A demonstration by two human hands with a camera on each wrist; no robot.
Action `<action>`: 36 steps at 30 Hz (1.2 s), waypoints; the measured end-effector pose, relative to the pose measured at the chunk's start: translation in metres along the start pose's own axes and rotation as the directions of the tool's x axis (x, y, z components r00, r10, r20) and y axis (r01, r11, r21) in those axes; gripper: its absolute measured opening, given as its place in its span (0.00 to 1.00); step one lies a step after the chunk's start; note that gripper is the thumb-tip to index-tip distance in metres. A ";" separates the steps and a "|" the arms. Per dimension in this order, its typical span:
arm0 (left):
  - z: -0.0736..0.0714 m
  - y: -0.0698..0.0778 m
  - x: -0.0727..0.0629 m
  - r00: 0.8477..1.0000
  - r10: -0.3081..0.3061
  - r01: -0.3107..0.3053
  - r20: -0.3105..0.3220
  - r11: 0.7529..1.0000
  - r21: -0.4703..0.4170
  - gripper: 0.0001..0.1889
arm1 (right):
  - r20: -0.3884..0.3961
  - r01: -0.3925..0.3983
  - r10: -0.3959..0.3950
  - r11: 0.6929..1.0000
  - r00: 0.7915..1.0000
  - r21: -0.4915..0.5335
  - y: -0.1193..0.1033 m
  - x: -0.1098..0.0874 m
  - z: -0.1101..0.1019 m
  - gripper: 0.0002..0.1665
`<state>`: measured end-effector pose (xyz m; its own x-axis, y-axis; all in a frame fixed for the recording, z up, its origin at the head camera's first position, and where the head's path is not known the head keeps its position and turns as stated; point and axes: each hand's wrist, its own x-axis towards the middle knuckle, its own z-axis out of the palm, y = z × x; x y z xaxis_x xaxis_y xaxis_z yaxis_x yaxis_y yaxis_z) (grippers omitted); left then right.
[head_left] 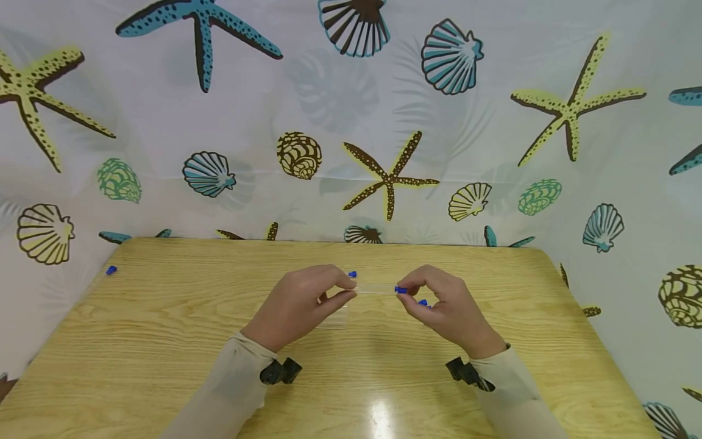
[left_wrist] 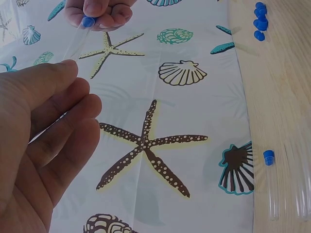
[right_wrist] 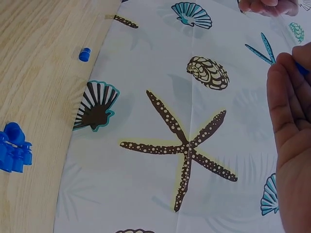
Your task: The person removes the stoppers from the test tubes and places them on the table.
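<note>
Between the two hands, a slim clear test tube [head_left: 375, 288] lies nearly level in the head view, held up off the table. My left hand [head_left: 304, 302] pinches its left end between thumb and forefinger; in the left wrist view, the other fingers curl loosely below. At the tube's right end, my right hand [head_left: 444, 302] pinches a blue cap [head_left: 401, 289] with thumb and forefinger. The blue cap [left_wrist: 88, 22] meets the tube's end in the left wrist view; how deep it sits I cannot tell. In the right wrist view, fingers mostly hide this cap.
A cluster of blue caps [right_wrist: 14, 145] lies on the wooden table [head_left: 181, 341], partly behind the right hand in the head view. A capped tube [left_wrist: 273, 194] lies beside other clear tubes [left_wrist: 302, 184]. One blue cap [head_left: 111, 269] sits far left. A patterned cloth [head_left: 263, 201] hangs behind.
</note>
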<state>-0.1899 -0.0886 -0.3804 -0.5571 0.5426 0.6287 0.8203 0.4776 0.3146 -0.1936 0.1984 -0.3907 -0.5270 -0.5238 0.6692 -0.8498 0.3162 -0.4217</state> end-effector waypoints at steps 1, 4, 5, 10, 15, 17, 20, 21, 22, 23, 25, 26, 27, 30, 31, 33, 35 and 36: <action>0.000 0.000 0.000 1.000 0.000 0.000 0.000 1.000 0.000 0.07 | -0.002 0.001 -0.001 1.000 1.000 -0.002 0.000 0.000 0.000 0.19; 0.001 0.000 0.000 1.000 -0.001 0.001 0.000 1.000 0.008 0.07 | -0.004 -0.008 0.008 1.000 1.000 -0.004 0.000 0.000 0.000 0.17; 0.001 0.000 0.000 1.000 -0.002 0.002 0.000 1.000 0.010 0.07 | -0.005 -0.012 0.012 1.000 1.000 -0.005 -0.001 0.001 0.000 0.17; 0.001 0.000 0.001 1.000 -0.009 0.009 0.002 1.000 0.017 0.07 | -0.001 -0.028 0.028 0.999 1.000 -0.019 -0.001 0.001 0.000 0.15; 0.001 -0.001 0.000 1.000 -0.016 0.016 0.001 1.000 0.013 0.07 | -0.005 -0.016 0.016 0.999 1.000 -0.029 0.000 0.000 0.001 0.15; 0.001 -0.001 0.000 1.000 -0.021 0.021 0.002 1.000 0.011 0.06 | -0.007 -0.010 0.009 1.000 1.000 -0.026 0.000 0.001 0.001 0.16; 0.001 -0.002 0.000 1.000 -0.027 0.027 0.007 1.000 0.010 0.06 | -0.008 -0.006 0.006 1.000 1.000 -0.025 0.001 0.001 0.002 0.16; 0.001 -0.002 0.000 1.000 -0.030 0.029 0.009 1.000 0.010 0.06 | -0.009 -0.003 0.003 1.000 1.000 -0.025 0.001 0.001 0.002 0.16; 0.001 -0.003 0.000 0.999 -0.033 0.033 0.011 0.999 0.010 0.06 | -0.009 -0.003 0.003 1.000 1.000 -0.025 0.001 0.000 0.002 0.16; 0.002 -0.003 0.000 0.999 -0.035 0.035 0.012 0.999 0.009 0.06 | -0.008 -0.004 0.003 1.000 1.000 -0.025 0.001 0.000 0.002 0.15; 0.002 -0.004 -0.001 0.999 -0.041 0.041 0.014 0.999 0.008 0.06 | -0.004 -0.009 0.009 1.000 1.000 -0.025 0.002 0.000 0.002 0.15; 0.002 -0.004 -0.001 0.999 -0.044 0.044 0.015 0.999 0.008 0.06 | -0.002 -0.011 0.011 1.000 1.000 -0.027 0.002 0.000 0.003 0.14; 0.002 -0.005 -0.001 0.999 -0.046 0.046 0.015 0.999 0.008 0.06 | -0.001 -0.010 0.010 1.000 1.000 -0.028 0.002 0.000 0.003 0.14; 0.003 -0.006 -0.001 0.999 -0.050 0.050 0.017 0.999 0.001 0.06 | 0.004 -0.016 0.016 0.999 1.000 -0.035 0.003 0.000 0.003 0.15; 0.003 -0.006 -0.001 0.998 -0.053 0.053 0.018 0.999 -0.001 0.05 | 0.005 -0.019 0.019 0.999 1.000 -0.038 0.003 0.000 0.003 0.15; 0.003 -0.006 -0.001 0.998 -0.059 0.059 0.020 0.998 -0.006 0.05 | 0.008 -0.026 0.026 0.999 1.000 -0.042 0.003 0.000 0.003 0.15; 0.003 -0.006 -0.001 0.997 -0.070 0.070 0.023 0.997 -0.010 0.05 | 0.011 -0.036 0.037 0.998 0.999 -0.043 0.003 -0.001 0.003 0.14; 0.004 -0.006 -0.001 0.997 -0.077 0.077 0.025 0.997 -0.011 0.05 | 0.012 -0.041 0.041 0.998 0.999 -0.043 0.003 -0.001 0.004 0.14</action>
<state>-0.1948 -0.0896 -0.3856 -0.6217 0.5216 0.5843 0.7762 0.5106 0.3700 -0.1956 0.1969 -0.3947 -0.5616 -0.5195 0.6441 -0.8272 0.3708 -0.4222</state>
